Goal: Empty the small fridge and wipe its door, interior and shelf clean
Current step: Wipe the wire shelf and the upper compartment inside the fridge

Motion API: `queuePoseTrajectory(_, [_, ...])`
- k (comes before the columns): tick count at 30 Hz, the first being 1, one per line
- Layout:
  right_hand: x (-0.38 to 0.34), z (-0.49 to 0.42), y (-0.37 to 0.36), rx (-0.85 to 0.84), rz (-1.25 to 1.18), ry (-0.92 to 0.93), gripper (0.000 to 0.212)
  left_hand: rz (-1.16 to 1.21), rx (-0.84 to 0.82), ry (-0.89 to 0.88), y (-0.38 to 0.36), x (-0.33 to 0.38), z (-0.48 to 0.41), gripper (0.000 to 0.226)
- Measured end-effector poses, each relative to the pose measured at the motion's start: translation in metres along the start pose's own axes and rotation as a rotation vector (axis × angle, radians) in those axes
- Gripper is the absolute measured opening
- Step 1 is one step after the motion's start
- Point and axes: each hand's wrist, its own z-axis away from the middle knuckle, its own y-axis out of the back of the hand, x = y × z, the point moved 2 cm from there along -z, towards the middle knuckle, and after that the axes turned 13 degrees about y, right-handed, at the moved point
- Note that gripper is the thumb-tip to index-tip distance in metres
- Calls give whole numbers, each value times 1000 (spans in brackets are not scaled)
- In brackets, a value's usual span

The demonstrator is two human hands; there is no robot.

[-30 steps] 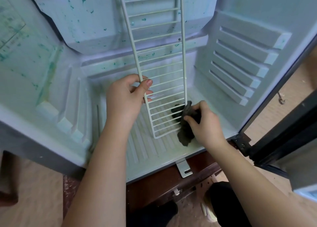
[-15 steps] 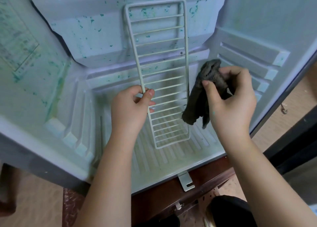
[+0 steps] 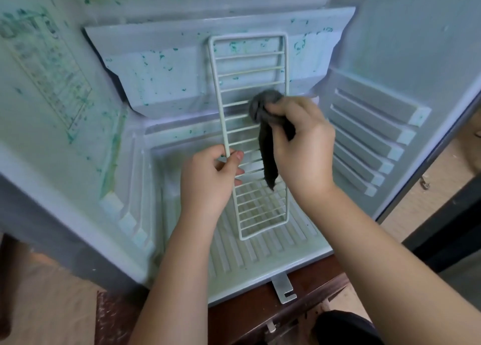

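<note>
— What is carrying the things here?
— The fridge's ribbed floor [image 3: 260, 261] is carrying the wire shelf [image 3: 244, 130]. The shelf's near end appears to be resting on it, and the far end is tilting up and away.
— And under the fridge?
— A dark wooden surface [image 3: 242, 318] is bearing it. A metal bracket [image 3: 283, 290] is jutting out at the near edge.

Fridge interior [image 3: 169, 79]: pale mint-white, flecked and smeared with teal-green, densest at upper centre and down the left wall. Label [image 3: 49, 66], upper left: faint grey printed grid, stained green. Wire shelf [image 3: 250, 209], centre: cream-white, parallel cross-wires. Cloth [image 3: 268, 159]: dark grey, near black at its hanging end. Fridge floor [image 3: 260, 256]: off-white, ribbed stripes. Side rails [image 3: 369, 126], right: grey bars, white end caps. Bracket [image 3: 283, 287]: dull silver. Tabletop [image 3: 247, 318], bottom: dark red-brown. Room floor [image 3: 52, 305], lower left: tan.
</note>
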Motion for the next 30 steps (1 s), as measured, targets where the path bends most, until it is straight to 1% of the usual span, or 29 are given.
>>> queuePoseTrajectory(3, [5,26,9,-113,-15,-15,22,-5,3,-7,1,1,2,18])
queuePoseTrajectory(6, [6,27,23,-189,-12,-92,23,-6,-3,-5,2,2,3,21])
queuePoseTrajectory(8, [-1,11,31,-145,4,-149,20,5,-10,8,3,3,2,18])
queuePoseTrajectory(10, [-12,-16,36,-41,18,-143,18,24,-8,19,3,3,2,15])
queuePoseTrajectory(12, [-23,-48,34,86,37,-62,20,59,-10,38,3,2,2,16])
queuePoseTrajectory(14, [-33,-78,19,138,48,54,24,99,-21,68,2,1,1,18])
queuePoseTrajectory(16, [-41,-92,-5,71,34,138,30,121,-34,98,1,0,0,17])
queuePoseTrajectory(18, [-48,-89,-26,-22,47,235,31,127,-44,109,2,1,-2,16])
queuePoseTrajectory(20, [-48,-82,-33,-81,81,336,31,122,-59,114,2,0,-2,16])
queuePoseTrajectory(22, [-46,-80,-32,-140,103,391,31,133,-65,119,2,-1,0,18])
queuePoseTrajectory(24, [-45,-79,-29,-223,117,379,31,159,-47,122,0,-2,4,20])
queuePoseTrajectory(27, [-42,-69,-19,-404,168,342,35,193,-36,130,-1,-2,5,22])
queuePoseTrajectory(29, [-30,-57,-3,-470,218,243,35,190,-41,119,-1,-2,6,20])
queuePoseTrajectory(30, [-21,-53,6,-468,228,173,33,194,-39,109,-1,-1,7,20])
